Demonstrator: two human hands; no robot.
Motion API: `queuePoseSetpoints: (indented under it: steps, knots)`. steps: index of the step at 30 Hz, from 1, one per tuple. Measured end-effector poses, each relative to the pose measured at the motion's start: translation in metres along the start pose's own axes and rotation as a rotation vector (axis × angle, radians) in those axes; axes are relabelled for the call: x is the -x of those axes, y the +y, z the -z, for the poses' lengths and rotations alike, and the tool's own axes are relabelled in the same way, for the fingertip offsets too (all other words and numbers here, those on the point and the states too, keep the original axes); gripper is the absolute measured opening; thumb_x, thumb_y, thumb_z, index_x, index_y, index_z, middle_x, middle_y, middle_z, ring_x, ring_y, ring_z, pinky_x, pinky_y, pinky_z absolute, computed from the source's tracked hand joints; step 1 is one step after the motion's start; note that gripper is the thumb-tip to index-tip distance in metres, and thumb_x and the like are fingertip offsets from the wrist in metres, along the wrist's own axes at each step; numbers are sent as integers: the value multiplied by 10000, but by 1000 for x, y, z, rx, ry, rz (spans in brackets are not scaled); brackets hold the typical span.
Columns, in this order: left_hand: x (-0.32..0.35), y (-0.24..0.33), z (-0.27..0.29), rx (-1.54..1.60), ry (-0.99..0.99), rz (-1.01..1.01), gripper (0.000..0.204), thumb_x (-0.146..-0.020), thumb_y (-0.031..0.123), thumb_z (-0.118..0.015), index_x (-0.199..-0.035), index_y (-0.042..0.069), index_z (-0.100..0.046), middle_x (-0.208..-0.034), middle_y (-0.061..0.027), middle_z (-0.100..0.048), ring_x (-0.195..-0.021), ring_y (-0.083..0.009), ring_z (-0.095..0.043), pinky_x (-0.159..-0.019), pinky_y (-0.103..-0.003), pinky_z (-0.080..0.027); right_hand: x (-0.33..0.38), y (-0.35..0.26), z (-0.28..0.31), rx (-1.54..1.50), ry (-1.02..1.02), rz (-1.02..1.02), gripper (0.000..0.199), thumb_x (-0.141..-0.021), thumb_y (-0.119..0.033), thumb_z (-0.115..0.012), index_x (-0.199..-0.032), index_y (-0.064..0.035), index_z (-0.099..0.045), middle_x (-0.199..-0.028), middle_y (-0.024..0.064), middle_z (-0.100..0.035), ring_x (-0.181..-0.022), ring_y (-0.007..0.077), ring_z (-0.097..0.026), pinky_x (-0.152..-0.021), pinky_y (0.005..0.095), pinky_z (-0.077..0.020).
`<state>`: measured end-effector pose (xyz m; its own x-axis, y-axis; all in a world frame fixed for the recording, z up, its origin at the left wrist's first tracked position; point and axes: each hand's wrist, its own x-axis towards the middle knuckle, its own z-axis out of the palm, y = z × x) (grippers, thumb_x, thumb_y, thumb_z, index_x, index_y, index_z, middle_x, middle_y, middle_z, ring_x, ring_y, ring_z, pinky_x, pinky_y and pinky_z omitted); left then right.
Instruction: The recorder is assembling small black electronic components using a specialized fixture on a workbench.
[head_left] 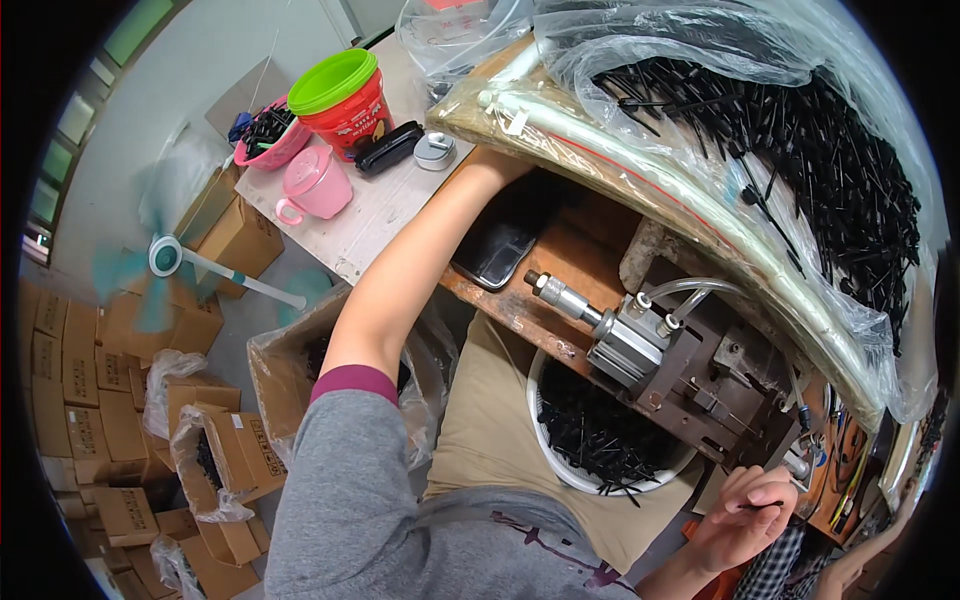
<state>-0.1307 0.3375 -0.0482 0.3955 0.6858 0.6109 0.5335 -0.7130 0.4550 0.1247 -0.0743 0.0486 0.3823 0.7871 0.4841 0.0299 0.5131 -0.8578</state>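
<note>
My left forearm reaches up and under the near edge of a raised, plastic-lined tray; the left hand itself is hidden there. At the lower right, my right hand is held with curled fingers, pinching a small black stick-like part. Just beyond that hand stands a bench machine with a silver pneumatic cylinder, clear hoses and a dark metal base. Many thin black parts lie heaped in the tray. Between my legs, a white basket holds more of them.
A black case lies on the wooden bench. Left of the tray, a white table bears a pink cup, a red bucket and a pink basket. A fan and stacked cartons stand left. Another person's arm shows lower right.
</note>
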Motion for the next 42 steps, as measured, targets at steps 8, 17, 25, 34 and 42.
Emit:
queuePoseSetpoints:
  steps: [8, 17, 25, 34, 42]
  knots:
    - [-18, -36, 8, -53, 111, 38, 410, -916, 263, -593, -1263, 52, -543, -1286, -177, -564, -1177, -330, -546, -982, -426, -465, 3, -5, 6, -47, -13, 15, 348, -1004, -343, -535, -839, -37, -514, -720, 43, -443, -491, 98, -428, -457, 228, -295]
    - [-9, -30, -7, -81, 116, 4, 428, -913, 256, -609, -1279, 49, -527, -1297, -169, -555, -1189, -325, -535, -1007, -422, -441, 8, -1, 10, -20, -7, 3, 333, -1002, -326, -541, -856, -27, -520, -728, 52, -453, -500, 102, -430, -454, 229, -305]
    - [2, -27, -10, -92, 148, 6, 446, -911, 249, -622, -1294, 47, -512, -1307, -162, -546, -1199, -320, -526, -1030, -419, -420, 8, 6, 12, -30, -2, -6, 315, -1007, -304, -537, -876, -17, -524, -733, 56, -462, -503, 100, -422, -456, 221, -312]
    - [14, -32, -14, -96, 220, 40, 469, -909, 242, -638, -1310, 44, -496, -1317, -155, -536, -1210, -314, -515, -1056, -415, -395, 13, 12, 16, -1, 36, -20, 308, -1007, -294, -537, -883, -13, -525, -742, 56, -465, -505, 94, -421, -455, 212, -302]
    - [22, -18, -7, -127, 239, 131, 472, -842, 270, -694, -1242, 56, -565, -1275, -179, -563, -1214, -359, -506, -1038, -438, -394, 18, 16, 22, 12, 72, -14, 296, -1023, -274, -501, -902, -4, -515, -756, 66, -462, -492, 90, -409, -451, 209, -289]
